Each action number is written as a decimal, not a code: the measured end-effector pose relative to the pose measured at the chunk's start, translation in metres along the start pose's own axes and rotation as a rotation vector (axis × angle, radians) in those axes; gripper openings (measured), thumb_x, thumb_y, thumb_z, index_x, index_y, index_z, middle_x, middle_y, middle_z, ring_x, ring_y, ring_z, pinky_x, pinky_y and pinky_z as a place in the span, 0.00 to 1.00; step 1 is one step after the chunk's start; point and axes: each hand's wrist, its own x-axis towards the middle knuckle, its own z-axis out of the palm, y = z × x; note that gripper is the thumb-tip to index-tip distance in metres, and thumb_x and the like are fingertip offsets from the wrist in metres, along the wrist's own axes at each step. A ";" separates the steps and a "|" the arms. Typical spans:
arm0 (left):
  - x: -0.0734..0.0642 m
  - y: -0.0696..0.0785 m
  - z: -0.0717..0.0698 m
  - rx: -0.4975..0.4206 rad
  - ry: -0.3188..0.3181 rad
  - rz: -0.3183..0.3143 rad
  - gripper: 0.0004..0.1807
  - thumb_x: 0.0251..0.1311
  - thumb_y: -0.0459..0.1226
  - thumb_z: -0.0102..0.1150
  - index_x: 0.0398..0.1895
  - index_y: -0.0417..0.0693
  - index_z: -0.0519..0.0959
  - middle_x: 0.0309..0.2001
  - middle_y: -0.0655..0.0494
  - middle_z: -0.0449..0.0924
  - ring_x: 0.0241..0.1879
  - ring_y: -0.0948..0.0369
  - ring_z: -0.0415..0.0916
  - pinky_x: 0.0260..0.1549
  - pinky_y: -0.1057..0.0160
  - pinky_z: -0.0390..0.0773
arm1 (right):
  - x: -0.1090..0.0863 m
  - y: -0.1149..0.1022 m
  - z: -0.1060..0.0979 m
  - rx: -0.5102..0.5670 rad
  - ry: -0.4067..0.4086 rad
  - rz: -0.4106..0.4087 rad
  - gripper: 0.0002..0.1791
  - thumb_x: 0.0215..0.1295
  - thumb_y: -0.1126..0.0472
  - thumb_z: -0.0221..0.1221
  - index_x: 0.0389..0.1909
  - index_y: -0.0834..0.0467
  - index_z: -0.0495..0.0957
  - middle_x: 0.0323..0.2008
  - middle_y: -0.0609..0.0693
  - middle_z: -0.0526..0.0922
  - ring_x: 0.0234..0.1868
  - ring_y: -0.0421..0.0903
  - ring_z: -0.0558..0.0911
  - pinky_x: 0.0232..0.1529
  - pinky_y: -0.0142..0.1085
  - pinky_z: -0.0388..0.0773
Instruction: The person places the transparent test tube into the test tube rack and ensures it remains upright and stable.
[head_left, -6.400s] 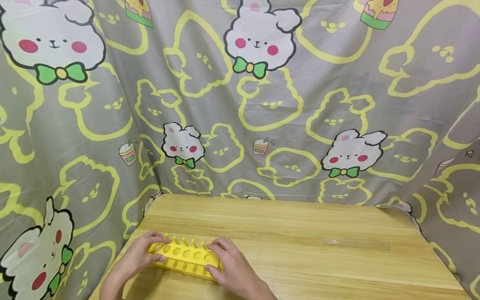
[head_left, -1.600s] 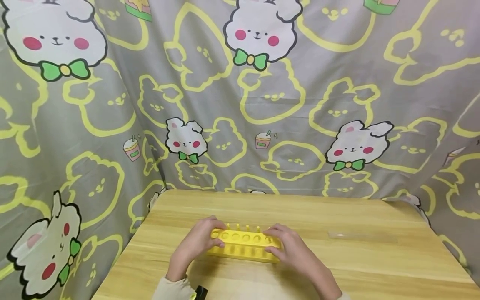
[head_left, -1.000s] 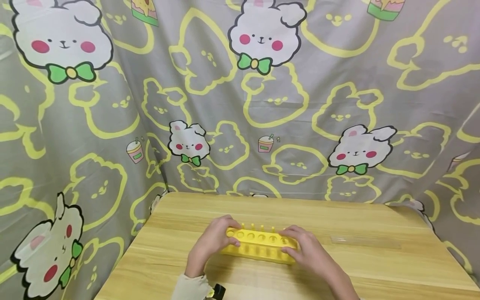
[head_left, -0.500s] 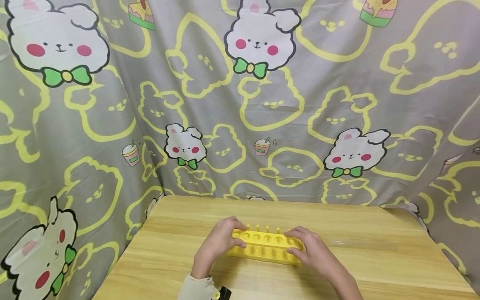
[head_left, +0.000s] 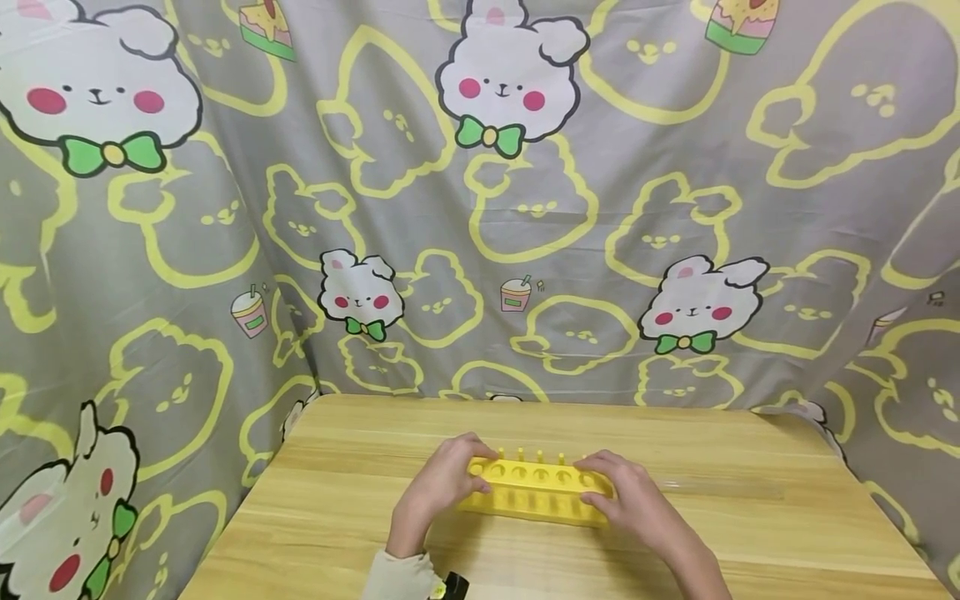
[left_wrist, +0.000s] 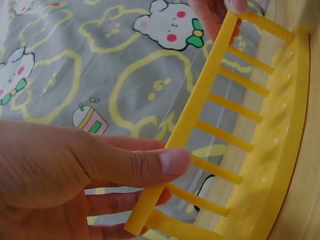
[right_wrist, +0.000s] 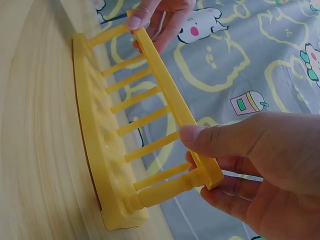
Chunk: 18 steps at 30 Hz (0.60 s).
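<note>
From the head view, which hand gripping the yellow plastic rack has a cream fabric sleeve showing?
The left hand, at the rack's left end: a cream sleeve shows behind its wrist; none shows behind the right hand.

Your head camera looks forward and down from farther back, over the pale wood-grain tabletop (head_left: 300, 533) to the grey rabbit-printed fabric curtain (head_left: 420, 212) at twelve o'clock. Your left-wrist camera looks close past your bare left hand (left_wrist: 95, 160) at eight o'clock, along the yellow plastic peg rack (left_wrist: 198, 102) to your bare right hand (left_wrist: 207, 14) at one. Your right-wrist view, equally close, has the right hand at four, the left at twelve. All three share rack, hands and curtain.
</note>
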 end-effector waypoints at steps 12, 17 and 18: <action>0.002 -0.009 0.008 -0.025 0.051 0.023 0.22 0.50 0.31 0.78 0.51 0.39 0.86 0.47 0.51 0.84 0.49 0.52 0.82 0.52 0.55 0.84 | 0.000 0.004 0.003 -0.005 0.015 0.048 0.22 0.56 0.70 0.73 0.54 0.60 0.84 0.51 0.52 0.85 0.53 0.57 0.84 0.54 0.50 0.83; 0.006 -0.013 0.012 -0.054 0.100 0.052 0.21 0.52 0.30 0.76 0.51 0.36 0.85 0.48 0.48 0.83 0.49 0.50 0.82 0.52 0.54 0.84 | 0.003 0.007 0.007 -0.031 0.073 0.040 0.23 0.56 0.72 0.73 0.54 0.62 0.84 0.52 0.54 0.85 0.53 0.56 0.85 0.52 0.46 0.85; 0.007 -0.014 0.013 -0.059 0.109 0.056 0.21 0.53 0.30 0.76 0.51 0.36 0.85 0.48 0.47 0.83 0.49 0.49 0.82 0.52 0.54 0.84 | 0.004 0.008 0.008 -0.039 0.089 0.032 0.23 0.55 0.73 0.73 0.54 0.62 0.84 0.52 0.55 0.85 0.52 0.56 0.85 0.52 0.46 0.85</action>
